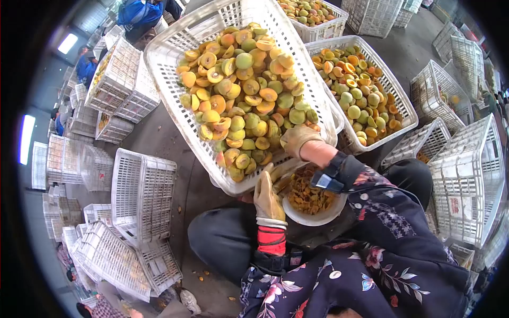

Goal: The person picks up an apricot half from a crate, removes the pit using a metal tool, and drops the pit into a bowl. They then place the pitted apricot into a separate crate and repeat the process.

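Head view, centre frame: gloved right hand point(298, 139) grips the white lattice plastic crate point(164, 74) of halved peaches; gloved left hand point(266, 199), loosely curled, touches the white bowl point(318, 217). No writing is legible.
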`<state>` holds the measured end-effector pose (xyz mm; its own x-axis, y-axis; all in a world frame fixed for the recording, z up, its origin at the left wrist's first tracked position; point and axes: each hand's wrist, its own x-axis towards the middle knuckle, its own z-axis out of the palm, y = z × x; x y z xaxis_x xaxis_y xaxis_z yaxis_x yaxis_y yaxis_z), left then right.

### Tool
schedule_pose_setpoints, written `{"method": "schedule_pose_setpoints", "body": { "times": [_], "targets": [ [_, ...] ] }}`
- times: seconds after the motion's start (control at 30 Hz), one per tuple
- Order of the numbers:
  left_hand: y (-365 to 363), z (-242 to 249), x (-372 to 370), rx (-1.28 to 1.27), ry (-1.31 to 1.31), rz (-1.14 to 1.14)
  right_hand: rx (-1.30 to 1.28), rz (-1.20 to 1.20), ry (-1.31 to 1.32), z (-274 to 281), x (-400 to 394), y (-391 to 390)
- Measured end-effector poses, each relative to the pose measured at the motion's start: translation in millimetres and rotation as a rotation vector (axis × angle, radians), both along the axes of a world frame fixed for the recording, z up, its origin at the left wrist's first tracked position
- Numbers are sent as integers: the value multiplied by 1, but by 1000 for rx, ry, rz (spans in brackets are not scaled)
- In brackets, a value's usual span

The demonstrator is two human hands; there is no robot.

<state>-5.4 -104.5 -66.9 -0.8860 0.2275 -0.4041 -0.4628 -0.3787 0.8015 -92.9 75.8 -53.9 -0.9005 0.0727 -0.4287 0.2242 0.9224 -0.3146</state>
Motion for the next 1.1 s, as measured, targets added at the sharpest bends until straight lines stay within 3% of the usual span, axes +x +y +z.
{"method": "schedule_pose_setpoints", "body": {
  "times": [0.03, 0.1, 0.13, 0.17, 0.2, 0.23, 0.33, 0.43, 0.53, 0.67, 0.9, 0.97, 1.1],
  "targets": [
    [3, 2, 1, -3, 0, 1, -3, 1, 0, 3, 7, 2],
    [14, 23, 3, -66, -54, 94, 44, 444, 114, 32, 31, 1],
    [16, 29, 5, -31, -40, 72, -172, 23, 14, 61, 46, -13],
    [14, 21, 6, -37, -43, 71, -237, -58, 160, 58, 65, -24],
    [10, 5, 4, -13, 53, 17, -272, 51, -19, 87, 75, -26],
    [8, -3, 4, 10, 149, -39, -325, 4, 71, 77, 92, -30],
    [15, 41, 12, 100, 101, 21, -385, 22, -47, 99, 115, -17],
    [18, 41, 7, 67, 78, 50, -461, 7, 114, 72, 135, -6],
    [30, 53, 7, 200, -48, 38, -351, 164, 205, 57, 143, -12],
    [51, 86, 18, 19, 46, 77, -410, 146, 220, 55, 148, -10],
    [49, 77, 17, -21, 32, 54, -415, 103, 325, 66, 157, -3],
    [48, 74, 18, -135, 63, 127, -420, 100, 153, 89, 154, 0],
    [39, 77, 20, -182, 63, 69, -496, 106, 31, 73, 155, -7]
  ]
}}
